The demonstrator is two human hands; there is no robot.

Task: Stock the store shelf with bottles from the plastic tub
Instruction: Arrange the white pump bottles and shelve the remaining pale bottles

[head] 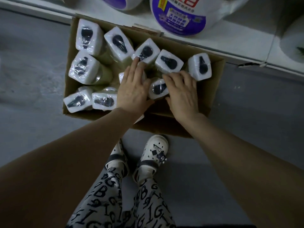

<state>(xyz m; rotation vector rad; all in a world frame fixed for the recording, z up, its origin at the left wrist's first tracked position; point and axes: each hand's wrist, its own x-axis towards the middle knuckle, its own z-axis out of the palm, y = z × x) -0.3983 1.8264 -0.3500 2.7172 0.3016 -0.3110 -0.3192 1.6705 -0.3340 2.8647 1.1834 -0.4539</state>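
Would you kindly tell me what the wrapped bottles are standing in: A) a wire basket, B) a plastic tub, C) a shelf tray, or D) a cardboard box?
D: the wrapped bottles stand between the brown walls of a cardboard box on the grey floor.

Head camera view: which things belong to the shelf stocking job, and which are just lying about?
Job: wrapped bottles, cardboard box, shelf, left hand, right hand.
Just there: purple-label jug, white clogs.
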